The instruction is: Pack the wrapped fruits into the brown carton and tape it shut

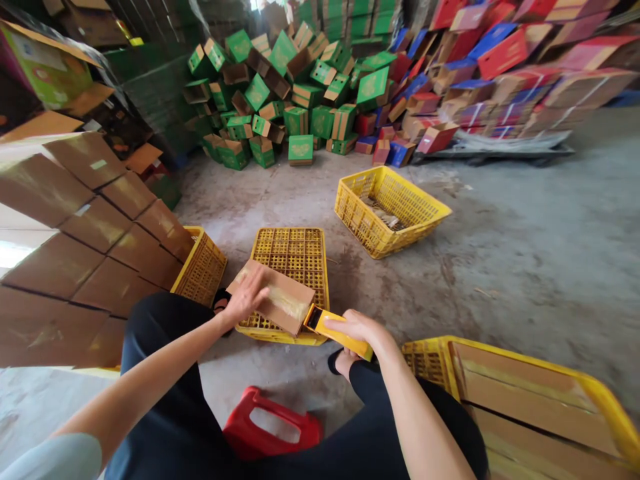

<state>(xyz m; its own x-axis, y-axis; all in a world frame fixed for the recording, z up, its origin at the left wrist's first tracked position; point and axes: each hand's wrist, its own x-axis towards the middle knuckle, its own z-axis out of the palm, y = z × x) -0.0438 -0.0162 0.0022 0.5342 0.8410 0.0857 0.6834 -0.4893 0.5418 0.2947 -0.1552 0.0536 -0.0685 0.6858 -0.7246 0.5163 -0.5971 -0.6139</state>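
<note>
A brown cardboard box lies at a slant on an upturned yellow plastic crate between my legs. Clear tape glints along its top. My left hand rests flat on the box's left part, fingers stretched out. In my right hand is a yellow hand tool with a black head, which looks like a stapler. Its head is at the right end of the box; whether it grips the cardboard I cannot tell.
Stacked brown cartons rise at my left. A crate of boxes stands at lower right. Ahead is another yellow crate with scraps inside. A red plastic stool is under me. Green boxes and red-blue boxes pile up behind.
</note>
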